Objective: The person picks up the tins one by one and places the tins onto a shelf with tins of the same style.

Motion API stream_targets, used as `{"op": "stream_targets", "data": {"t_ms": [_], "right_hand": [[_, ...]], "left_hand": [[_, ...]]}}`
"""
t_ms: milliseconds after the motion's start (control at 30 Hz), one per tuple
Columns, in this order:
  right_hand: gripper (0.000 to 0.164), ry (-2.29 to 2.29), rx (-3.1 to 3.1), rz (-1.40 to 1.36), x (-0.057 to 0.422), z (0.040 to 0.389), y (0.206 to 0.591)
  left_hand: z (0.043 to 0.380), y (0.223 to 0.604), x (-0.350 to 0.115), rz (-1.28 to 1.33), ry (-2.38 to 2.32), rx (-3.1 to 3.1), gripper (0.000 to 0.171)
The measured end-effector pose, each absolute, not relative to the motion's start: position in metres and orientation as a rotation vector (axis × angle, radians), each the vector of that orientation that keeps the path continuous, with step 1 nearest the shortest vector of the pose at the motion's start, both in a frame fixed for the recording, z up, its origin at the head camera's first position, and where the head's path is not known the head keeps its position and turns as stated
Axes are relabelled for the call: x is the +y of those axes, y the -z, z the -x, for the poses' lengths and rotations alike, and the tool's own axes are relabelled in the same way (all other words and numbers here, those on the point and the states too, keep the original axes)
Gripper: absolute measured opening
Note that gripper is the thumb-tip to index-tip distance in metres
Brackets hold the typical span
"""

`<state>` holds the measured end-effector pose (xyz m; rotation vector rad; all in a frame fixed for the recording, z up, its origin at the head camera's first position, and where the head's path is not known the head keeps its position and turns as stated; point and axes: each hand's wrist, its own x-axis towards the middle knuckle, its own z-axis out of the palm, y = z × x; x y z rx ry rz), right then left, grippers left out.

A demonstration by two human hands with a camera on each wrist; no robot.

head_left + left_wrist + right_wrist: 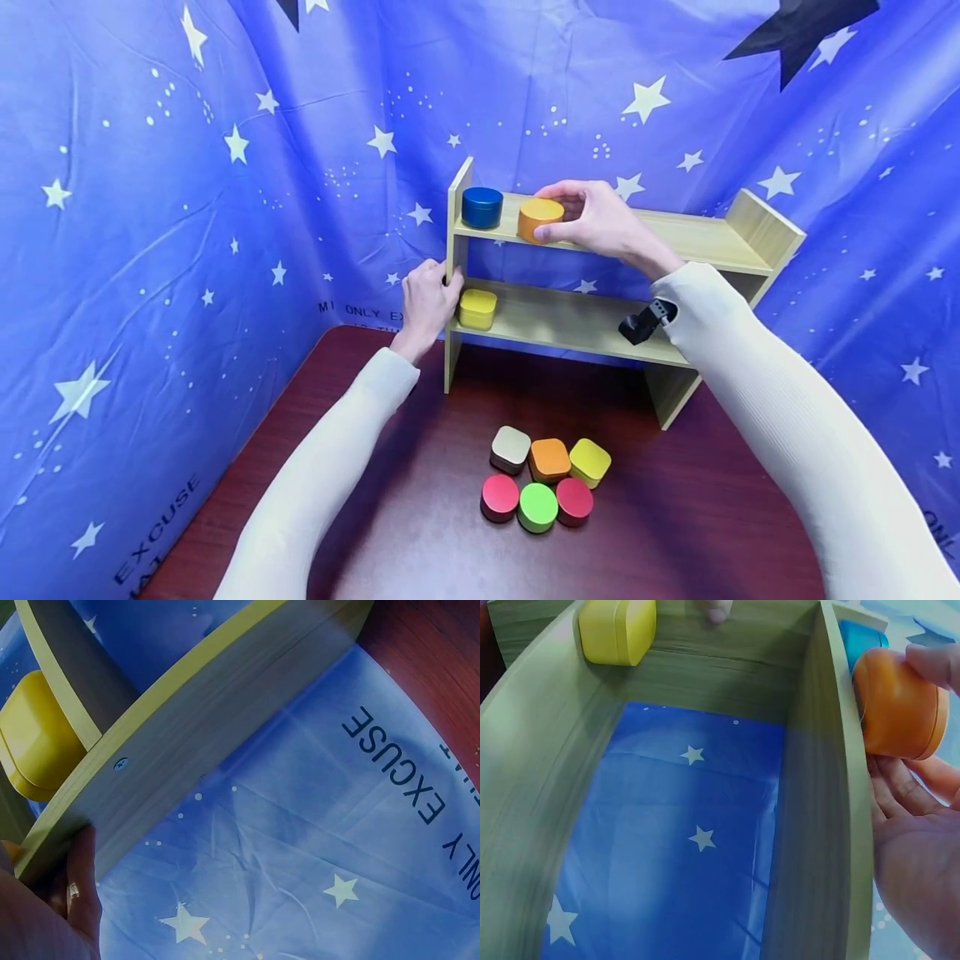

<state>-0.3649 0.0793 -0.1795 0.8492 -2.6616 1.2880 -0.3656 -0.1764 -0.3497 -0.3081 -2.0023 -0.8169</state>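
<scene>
My right hand (603, 221) grips a round orange tin (540, 218) between thumb and fingers, at the upper board of a two-tier wooden shelf (577, 321). A round blue tin (482, 207) stands just left of it, against the shelf's left end. In the right wrist view the orange tin (900, 705) is right at the board's edge. My left hand (427, 300) holds the left side panel, thumb on the inner side; in the left wrist view its fingers (84, 892) lie along the panel's outer face. Close to that thumb, a rounded-square yellow tin (477, 309) sits on the lower board.
On the dark red table (420, 517), in front of the shelf, several tins stand in two rows: square white (511, 448), orange (550, 460) and yellow (590, 462) behind, round red (499, 497), green (537, 507) and red (574, 501) before. A blue starry cloth (300, 167) hangs behind and leftward.
</scene>
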Motion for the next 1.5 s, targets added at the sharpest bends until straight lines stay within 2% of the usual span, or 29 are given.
{"op": "stream_targets", "data": {"t_ms": [500, 933, 1233, 1500], "right_hand": [[0.054, -1.229, -2.785, -0.76, 0.07, 0.383, 0.175], [0.057, -1.231, -2.812, -0.739, 0.068, 0.382, 0.175], [0.077, -1.227, -2.821, -0.743, 0.077, 0.376, 0.176], [0.072, -1.262, -2.764, -0.755, 0.101, 0.364, 0.18]], "left_hand": [[0.368, 0.351, -0.177, 0.318, 0.82, -1.978, 0.026], [0.368, 0.353, -0.175, 0.327, 0.834, -1.977, 0.027], [0.367, 0.352, -0.173, 0.331, 0.862, -1.974, 0.027], [0.369, 0.353, -0.175, 0.319, 0.875, -1.973, 0.029]]}}
